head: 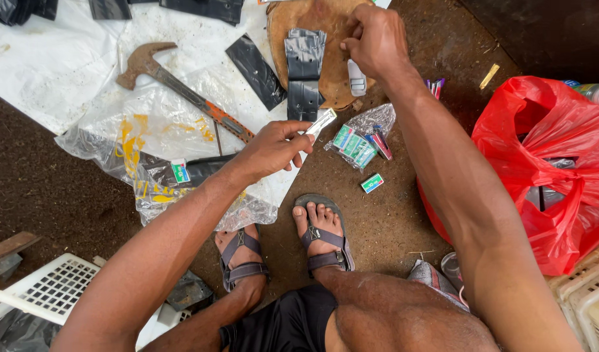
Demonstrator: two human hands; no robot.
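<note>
Grey-strapped sandals (283, 244) low at centre, feet planted on brown dirt (45, 189). White crate (58, 283) at lower left, red bag (547, 163) bulging at right edge.

Just above the feet, left hand (270, 148) closed in a pinch on a thin wrapped blade (320, 122), fingertips at one end so the rest juts free toward upper right. Beside it, right of centre, clear packet (361, 140) of small green blade boxes, torn open within easy reach; one loose box (372, 183) on the dirt below.

Higher, upper centre, right hand (374, 39) curled shut, fingertips pressing on a black rubber strip (304, 72) laid flat over a tan leather pad (319, 19), seemingly a work surface off the dirt. What lies under those fingers: cannot tell.

Upper left, hammer (175, 81) resting on clear plastic sheet (175, 124), more black pieces (257, 72) spread nearby.
</note>
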